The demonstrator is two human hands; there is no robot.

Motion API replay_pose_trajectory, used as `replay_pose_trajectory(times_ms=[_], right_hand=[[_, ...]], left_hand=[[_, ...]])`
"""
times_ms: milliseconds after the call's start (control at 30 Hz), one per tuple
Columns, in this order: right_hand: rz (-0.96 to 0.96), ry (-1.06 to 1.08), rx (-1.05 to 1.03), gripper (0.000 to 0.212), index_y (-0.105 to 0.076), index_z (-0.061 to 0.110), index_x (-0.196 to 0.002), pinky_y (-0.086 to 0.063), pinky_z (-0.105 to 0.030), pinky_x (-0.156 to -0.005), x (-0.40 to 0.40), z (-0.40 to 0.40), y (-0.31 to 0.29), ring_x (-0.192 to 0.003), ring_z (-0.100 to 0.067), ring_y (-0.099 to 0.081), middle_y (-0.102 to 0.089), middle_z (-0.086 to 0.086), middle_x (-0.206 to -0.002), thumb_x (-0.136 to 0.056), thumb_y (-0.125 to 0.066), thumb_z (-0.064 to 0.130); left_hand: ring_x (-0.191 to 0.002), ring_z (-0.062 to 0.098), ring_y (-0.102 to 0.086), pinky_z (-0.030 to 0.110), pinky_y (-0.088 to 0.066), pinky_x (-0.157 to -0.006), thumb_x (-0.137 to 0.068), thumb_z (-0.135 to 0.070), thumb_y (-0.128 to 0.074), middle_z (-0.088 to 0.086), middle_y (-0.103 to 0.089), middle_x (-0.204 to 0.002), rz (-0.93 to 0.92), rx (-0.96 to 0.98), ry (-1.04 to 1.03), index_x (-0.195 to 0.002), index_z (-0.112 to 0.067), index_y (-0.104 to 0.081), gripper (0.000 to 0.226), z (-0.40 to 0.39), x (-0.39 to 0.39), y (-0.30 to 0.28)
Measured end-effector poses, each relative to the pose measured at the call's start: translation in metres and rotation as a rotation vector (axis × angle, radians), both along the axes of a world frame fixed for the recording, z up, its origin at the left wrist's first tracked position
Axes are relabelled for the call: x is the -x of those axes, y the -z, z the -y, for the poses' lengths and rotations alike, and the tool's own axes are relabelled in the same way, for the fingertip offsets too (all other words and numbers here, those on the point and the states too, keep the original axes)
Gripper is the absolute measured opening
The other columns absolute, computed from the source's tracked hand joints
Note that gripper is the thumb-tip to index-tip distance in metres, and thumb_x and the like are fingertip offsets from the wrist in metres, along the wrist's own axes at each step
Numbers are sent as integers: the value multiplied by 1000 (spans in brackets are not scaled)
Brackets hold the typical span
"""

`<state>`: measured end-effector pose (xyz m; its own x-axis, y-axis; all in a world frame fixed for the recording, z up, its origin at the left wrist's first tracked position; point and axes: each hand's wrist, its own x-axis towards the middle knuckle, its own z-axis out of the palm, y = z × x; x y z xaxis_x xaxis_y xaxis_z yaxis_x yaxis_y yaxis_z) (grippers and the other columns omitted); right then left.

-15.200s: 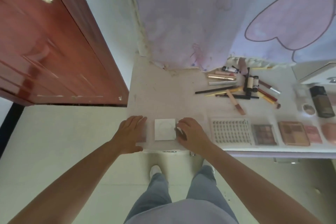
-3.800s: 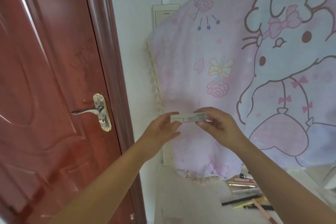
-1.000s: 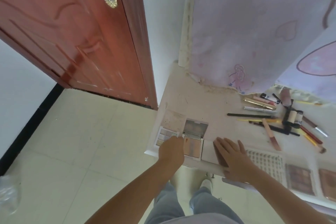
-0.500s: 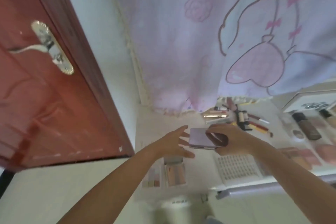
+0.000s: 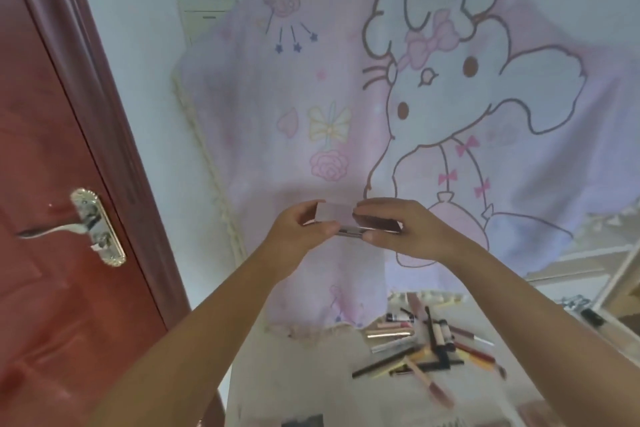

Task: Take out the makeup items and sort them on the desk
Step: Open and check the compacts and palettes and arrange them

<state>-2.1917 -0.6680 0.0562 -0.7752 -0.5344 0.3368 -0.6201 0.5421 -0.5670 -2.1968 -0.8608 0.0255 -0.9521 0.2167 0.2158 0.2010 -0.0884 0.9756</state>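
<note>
Above desk, flat compact lengthwise left-right, left hand, right hand pinching ends

A red-brown wooden door fills the left side, with a silver lever handle on an ornate plate. Beside it runs a pale bluish-white wall. A pink cloth printed with a cartoon animal, bows and a rose hangs in front of the wall, its fringed edge reaching a light desk top. Soft, even light fills the room.
</note>
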Motion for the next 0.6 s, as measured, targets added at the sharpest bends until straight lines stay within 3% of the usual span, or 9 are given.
replay_pose_trajectory(times_ms=[67,133,333,433,533,600], right_hand=[[-26,-2,-4,36,-65,9,-109,-49,-28,-75,4,0,-8,-85,-19,-62,-64,-10,-97,-81,-55,30],[-40,-25,-48,37,-64,4,-111,-47,-36,-77,9,0,-10,-86,-29,-61,-65,-18,-97,-84,-52,26],[115,-80,-44,29,-59,14,-118,-44,-32,-79,19,4,4,-90,-28,-57,-64,-20,-104,-90,-53,9],[170,-69,-56,29,-60,8,-118,-45,-28,-83,23,8,18,-97,-32,-60,-64,-17,-109,-90,-53,10],[215,-32,-58,32,-56,5,-122,-39,2,-73,27,7,29,-95,-6,-59,-61,2,-110,-92,-50,13],[244,21,-33,34,-53,5,-125,-36,7,-66,27,6,31,-84,14,-53,-57,10,-106,-94,-46,14]], left_hand=[[-65,-2,-61,16,-48,-73,-52,-19,-73,-18,-68,-67,-9,-15,-36,-79,-27,-67,29,-1,3,-4],[-60,-4,-59,18,-45,-72,-66,-3,-70,-18,-66,-61,-14,-30,-80,-81,-22,-62,25,-1,3,-3],[-63,0,-59,19,-45,-73,-66,-4,-68,-13,-65,-66,66,-60,-154,-82,-21,-59,25,0,1,18],[-72,6,-56,17,-45,-73,-75,3,-68,-4,-60,-80,91,-15,-178,-85,-23,-57,29,3,-1,29],[-81,6,-58,11,-51,-69,-76,10,-65,-1,-60,-93,69,84,-130,-94,-24,-54,40,10,-6,42],[-85,8,-63,16,-53,-71,-65,5,-75,-4,-65,-96,47,113,-48,-102,-24,-55,51,14,-9,49]])
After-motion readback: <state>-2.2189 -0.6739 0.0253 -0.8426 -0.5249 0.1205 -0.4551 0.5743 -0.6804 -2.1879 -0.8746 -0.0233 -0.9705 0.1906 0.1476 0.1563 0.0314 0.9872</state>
